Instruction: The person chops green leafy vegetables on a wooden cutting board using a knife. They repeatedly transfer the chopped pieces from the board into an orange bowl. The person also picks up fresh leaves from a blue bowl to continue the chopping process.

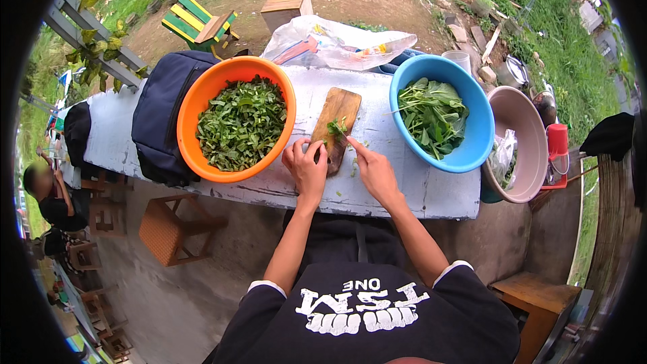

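My right hand [376,174] grips a knife [342,136], its index finger stretched along the top of it; the handle is hidden in the palm. Beneath the blade lies a wooden cutting board [339,106] with a small heap of chopped green leaves [335,126]. My left hand [307,169] rests at the board's near left edge, fingers bent; whether it pinches a bit of leaf is unclear. To the left, an orange basin [287,131] is filled with cut leaves [241,124]. On the right, a blue basin [477,136] holds whole leafy stems [432,116].
A dark blue backpack [159,116] stands left of the orange basin on the white table [374,197]. Behind the board lies a plastic bag [338,43]. A beige tub [520,146] adjoins the table's right end. A brown stool [172,232] and a seated person [58,197] are left.
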Action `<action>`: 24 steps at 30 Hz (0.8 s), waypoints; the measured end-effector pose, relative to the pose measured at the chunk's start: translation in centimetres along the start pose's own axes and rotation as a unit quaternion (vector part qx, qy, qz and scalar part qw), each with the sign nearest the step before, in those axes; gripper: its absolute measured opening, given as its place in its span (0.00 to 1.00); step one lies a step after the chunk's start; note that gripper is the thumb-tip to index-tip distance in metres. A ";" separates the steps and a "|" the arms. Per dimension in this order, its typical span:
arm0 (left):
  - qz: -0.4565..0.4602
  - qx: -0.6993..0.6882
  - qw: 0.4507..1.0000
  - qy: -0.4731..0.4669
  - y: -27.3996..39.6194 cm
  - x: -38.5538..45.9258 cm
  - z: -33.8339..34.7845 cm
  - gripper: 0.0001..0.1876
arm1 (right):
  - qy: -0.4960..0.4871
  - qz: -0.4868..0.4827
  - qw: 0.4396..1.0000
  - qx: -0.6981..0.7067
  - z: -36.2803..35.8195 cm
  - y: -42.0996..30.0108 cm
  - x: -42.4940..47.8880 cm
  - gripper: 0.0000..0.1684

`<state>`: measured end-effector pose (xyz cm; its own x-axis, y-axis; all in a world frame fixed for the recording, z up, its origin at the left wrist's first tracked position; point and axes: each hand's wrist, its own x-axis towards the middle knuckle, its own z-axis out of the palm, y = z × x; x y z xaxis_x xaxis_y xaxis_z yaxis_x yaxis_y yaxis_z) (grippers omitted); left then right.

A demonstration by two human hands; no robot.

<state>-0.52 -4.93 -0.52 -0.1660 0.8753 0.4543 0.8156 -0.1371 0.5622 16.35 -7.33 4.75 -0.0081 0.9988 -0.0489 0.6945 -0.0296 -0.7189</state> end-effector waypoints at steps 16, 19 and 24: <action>-0.004 -0.030 0.999 -0.015 0.2 0.8 1.7 0.07 | 0.003 -0.003 0.999 0.049 0.3 -0.8 -1.2 0.25; -0.003 -0.042 0.999 0.013 -0.1 0.5 1.9 0.07 | -0.006 -0.006 1.000 0.025 0.9 -0.5 -1.3 0.25; 0.031 -0.013 0.999 0.007 0.2 0.5 1.7 0.09 | -0.008 -0.002 1.000 -0.002 1.0 -0.6 -0.6 0.25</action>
<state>0.55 -3.76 -1.36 -0.1241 0.8578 0.4989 0.8103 -0.2026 0.5499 15.24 -7.98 4.48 -0.0214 0.9981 -0.0571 0.6971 -0.0260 -0.7165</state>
